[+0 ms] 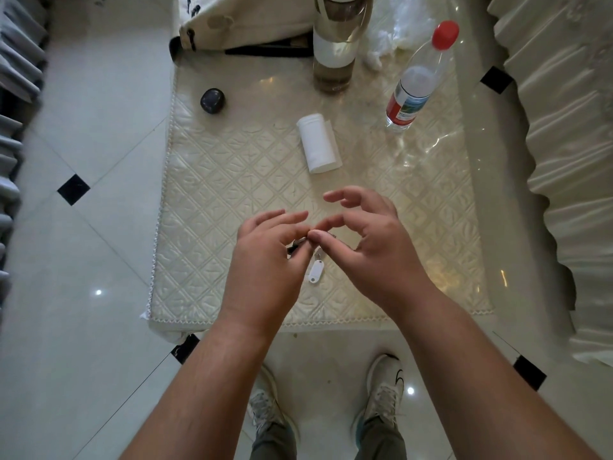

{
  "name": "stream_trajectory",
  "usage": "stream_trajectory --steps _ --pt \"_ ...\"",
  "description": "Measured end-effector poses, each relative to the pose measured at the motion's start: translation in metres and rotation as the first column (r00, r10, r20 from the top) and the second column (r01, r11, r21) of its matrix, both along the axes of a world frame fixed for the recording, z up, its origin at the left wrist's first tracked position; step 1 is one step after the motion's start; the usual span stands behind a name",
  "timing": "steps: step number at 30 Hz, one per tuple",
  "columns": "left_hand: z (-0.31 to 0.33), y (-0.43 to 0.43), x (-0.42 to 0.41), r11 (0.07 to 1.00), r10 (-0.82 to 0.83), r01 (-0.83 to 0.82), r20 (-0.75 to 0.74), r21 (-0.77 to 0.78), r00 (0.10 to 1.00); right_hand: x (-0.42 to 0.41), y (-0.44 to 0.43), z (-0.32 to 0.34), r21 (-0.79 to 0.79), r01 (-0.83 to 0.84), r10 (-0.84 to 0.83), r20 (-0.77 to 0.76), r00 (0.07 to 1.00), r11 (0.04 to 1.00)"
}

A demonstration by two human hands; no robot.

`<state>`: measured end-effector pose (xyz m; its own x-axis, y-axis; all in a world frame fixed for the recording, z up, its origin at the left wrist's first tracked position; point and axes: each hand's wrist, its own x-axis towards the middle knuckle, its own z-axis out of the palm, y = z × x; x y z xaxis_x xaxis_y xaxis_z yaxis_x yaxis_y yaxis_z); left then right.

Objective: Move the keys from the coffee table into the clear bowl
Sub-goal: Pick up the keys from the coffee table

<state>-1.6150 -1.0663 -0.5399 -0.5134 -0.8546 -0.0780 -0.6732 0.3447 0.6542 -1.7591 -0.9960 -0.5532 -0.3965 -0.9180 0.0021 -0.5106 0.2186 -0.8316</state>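
Note:
Both my hands meet over the near half of the coffee table point(212, 180). My left hand point(265, 257) and my right hand point(368, 240) pinch the keys point(298, 244) between them; only a dark key tip shows at my left fingertips. A white oval key tag point(314, 271) hangs below the pinch, just above the quilted table cover. My right hand's index and middle fingers are spread above the pinch. No clear bowl is in view.
On the table stand a white tissue roll point(319, 144), a red-capped water bottle point(418, 78), a tall glass bottle point(336, 44), a dark round object point(212, 100), a canvas bag point(242, 21) and crumpled plastic point(394, 24). A covered sofa point(564, 161) flanks the right; tiled floor lies left.

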Motion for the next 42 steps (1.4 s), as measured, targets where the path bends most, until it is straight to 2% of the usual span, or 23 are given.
stream_trajectory --steps 2,4,7,9,13,22,29,36,42 --pt "0.001 -0.004 0.006 0.999 0.041 -0.041 -0.013 -0.009 0.999 0.002 -0.001 -0.009 -0.036 0.037 -0.035 0.066 0.997 0.999" --pt "0.001 -0.007 0.011 0.995 0.097 -0.098 -0.021 -0.017 0.995 0.003 -0.002 -0.024 -0.007 0.100 -0.099 0.085 0.991 0.995" --pt "0.001 -0.010 0.018 0.988 0.154 -0.155 -0.027 -0.028 0.988 0.002 -0.001 -0.058 0.258 0.172 -0.157 -0.075 0.985 0.951" --pt "-0.001 -0.010 0.021 0.987 0.157 -0.158 -0.029 -0.030 0.987 0.006 0.003 -0.082 0.443 0.191 -0.099 -0.223 0.970 0.876" --pt "-0.004 -0.011 0.027 0.987 0.159 -0.159 -0.024 -0.003 0.987 0.021 0.004 -0.117 0.556 0.213 -0.007 -0.349 0.937 0.803" --pt "-0.004 -0.007 0.037 0.984 0.176 -0.177 -0.043 -0.011 0.983 0.036 -0.015 -0.140 0.540 0.287 -0.025 -0.440 0.898 0.791" --pt "0.010 -0.001 0.040 0.982 0.187 -0.188 -0.066 -0.009 0.980 0.036 -0.011 -0.114 0.462 0.340 -0.084 -0.489 0.868 0.819" --pt "0.062 0.007 0.039 0.981 0.187 -0.191 -0.088 -0.040 0.978 0.037 0.004 -0.034 0.336 0.362 -0.175 -0.475 0.862 0.870" --pt "0.157 0.010 0.018 0.983 0.111 -0.127 -0.123 -0.130 0.986 0.010 0.003 0.091 0.193 0.341 -0.232 -0.432 0.871 0.920"
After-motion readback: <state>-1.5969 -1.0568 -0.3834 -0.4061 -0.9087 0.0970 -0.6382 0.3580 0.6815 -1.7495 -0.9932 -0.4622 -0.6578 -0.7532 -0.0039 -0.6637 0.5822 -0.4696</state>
